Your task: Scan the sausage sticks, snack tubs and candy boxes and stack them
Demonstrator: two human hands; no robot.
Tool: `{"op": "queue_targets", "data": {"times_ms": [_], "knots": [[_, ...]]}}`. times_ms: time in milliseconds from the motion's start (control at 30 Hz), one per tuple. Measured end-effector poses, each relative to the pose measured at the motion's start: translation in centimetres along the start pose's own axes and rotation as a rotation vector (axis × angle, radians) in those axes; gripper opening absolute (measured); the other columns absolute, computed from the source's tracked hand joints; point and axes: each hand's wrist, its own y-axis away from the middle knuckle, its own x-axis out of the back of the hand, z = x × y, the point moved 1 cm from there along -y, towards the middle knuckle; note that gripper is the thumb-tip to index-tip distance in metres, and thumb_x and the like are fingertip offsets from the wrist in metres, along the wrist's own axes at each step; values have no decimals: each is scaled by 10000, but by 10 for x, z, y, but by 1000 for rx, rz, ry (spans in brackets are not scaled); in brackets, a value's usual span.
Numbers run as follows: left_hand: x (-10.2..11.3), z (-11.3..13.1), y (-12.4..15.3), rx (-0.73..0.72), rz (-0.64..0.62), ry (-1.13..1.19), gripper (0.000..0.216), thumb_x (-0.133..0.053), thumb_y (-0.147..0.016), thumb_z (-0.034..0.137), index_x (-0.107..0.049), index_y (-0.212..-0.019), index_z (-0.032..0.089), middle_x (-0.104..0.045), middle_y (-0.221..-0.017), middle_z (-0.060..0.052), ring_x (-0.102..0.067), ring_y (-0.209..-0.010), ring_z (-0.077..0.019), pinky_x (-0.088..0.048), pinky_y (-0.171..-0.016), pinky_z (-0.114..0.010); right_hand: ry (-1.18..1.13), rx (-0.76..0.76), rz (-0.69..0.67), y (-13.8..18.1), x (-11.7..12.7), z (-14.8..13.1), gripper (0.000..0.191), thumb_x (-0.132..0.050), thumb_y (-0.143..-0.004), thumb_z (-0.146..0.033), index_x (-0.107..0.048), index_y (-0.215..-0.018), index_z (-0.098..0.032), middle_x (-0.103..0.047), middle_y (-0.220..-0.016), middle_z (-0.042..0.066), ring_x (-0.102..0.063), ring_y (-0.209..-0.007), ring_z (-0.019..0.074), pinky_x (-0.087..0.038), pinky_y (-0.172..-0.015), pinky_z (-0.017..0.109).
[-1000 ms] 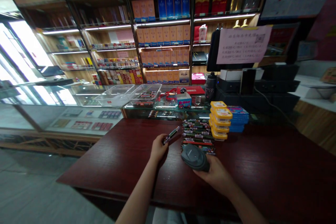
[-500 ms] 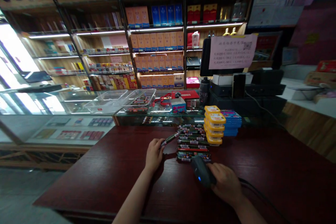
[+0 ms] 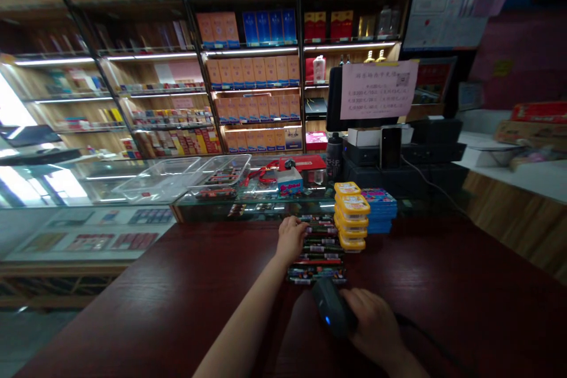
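left hand fingers laid on far end of packet row, grip state can't tell | right hand grip wrapped round dark scanner, blue light on, near end of row | row on red counter, yellow tubs just beside, blue boxes behind

The left hand rests on a row of flat packs; the right hand grips a dark scanner.
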Motion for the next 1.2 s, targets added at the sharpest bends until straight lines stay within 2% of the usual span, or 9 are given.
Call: {"op": "queue_targets", "data": {"times_ms": [200, 300, 433, 567, 700, 967, 1200], "knots": [[-4, -9, 6, 17, 37, 26, 326, -628, -758, 141, -657, -1058, 265, -522, -1102, -53, -432, -1091, -230, -375, -972, -418, 4, -47, -16, -2, 0, 0, 277, -560, -722, -132, -608, -979, -220, -637, -835, 13, -562, -787, 190, -330, -719, 303], [6, -12, 16, 2, 66, 25, 340, -615, -760, 132, -646, -1075, 258, -529, -1096, -56, -437, -1085, -232, -383, -969, -419, 8, -77, -31, -2, 2, -1, 285, -569, -703, -133, -617, -972, -214, -641, -843, 18, -566, -801, 202, -332, -724, 312], [27, -9, 43, -33, 111, 79, 236, -563, -818, 186, -638, -1039, 226, -551, -1074, -61, -467, -1058, -221, -399, -948, -398, 25, -81, -27, -2, 6, -3, 321, -549, -688, -112, -621, -983, -215, -644, -840, 18, -567, -801, 202, -335, -716, 308], [41, 2, 81, -108, -22, 192, 150, -515, -869, 244, -617, -971, 205, -580, -992, -55, -517, -969, -188, -436, -869, -337, 33, -51, 6, -1, 7, -3, 296, -545, -710, -136, -616, -989, -205, -650, -843, 28, -572, -791, 200, -347, -721, 310], [40, 9, 108, -107, -143, 173, 200, -620, -810, 292, -594, -993, 215, -581, -1021, -54, -512, -979, -207, -434, -850, -336, 53, -13, 39, 1, 7, -3, 290, -537, -719, -144, -611, -995, -192, -662, -865, 49, -580, -813, 201, -364, -739, 307], [26, 7, 111, -69, -218, 110, 196, -541, -837, 167, -580, -1021, 224, -538, -1049, -58, -481, -1000, -214, -420, -874, -355, 58, 42, 76, 4, 16, -10, 235, -527, -770, -188, -595, -995, -168, -646, -821, 54, -573, -769, 201, -380, -723, 315], [27, 1, 112, -77, -153, 229, 121, -453, -894, 186, -545, -971, 200, -551, -1005, -65, -494, -977, -205, -428, -881, -362, 80, 114, 88, 4, 16, -5, 255, -535, -769, -187, -583, -1016, -147, -648, -818, 57, -585, -762, 194, -393, -697, 306]]}}
